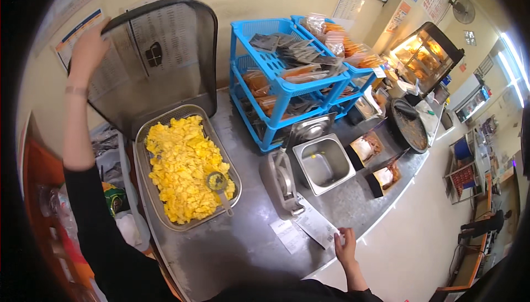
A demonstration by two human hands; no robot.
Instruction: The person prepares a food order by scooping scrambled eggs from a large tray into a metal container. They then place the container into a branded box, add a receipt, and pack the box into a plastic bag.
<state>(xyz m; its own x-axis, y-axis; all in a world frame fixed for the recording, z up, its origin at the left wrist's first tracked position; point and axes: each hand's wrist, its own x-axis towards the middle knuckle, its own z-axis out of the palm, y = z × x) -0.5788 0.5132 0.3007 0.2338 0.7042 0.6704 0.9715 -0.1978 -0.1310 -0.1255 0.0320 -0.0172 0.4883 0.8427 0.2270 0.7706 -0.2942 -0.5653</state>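
My left hand (89, 49) is raised at the upper left, gripping the rim of a dark mesh food cover (174, 82). The cover stands upright at the back of a metal tray (143, 169). Yellow scrambled egg (178, 157) fills this tray, and a small metal scoop (216, 181) rests on the egg. At the counter's front edge my right hand (347, 247) has its fingertips at the end of a long printed slip (316, 225); whether they pinch it is unclear. Beside that slip lies a shorter paper slip (285, 236). A metal device with a lever (279, 184) stands just behind both.
A nearly empty steel pan (325, 165) stands near two food boxes (383, 180). Blue plastic racks (269, 126) hold sachets at the back. Farther right are a large black pan (410, 130) and a lit display warmer (422, 58). A person (482, 225) is far off.
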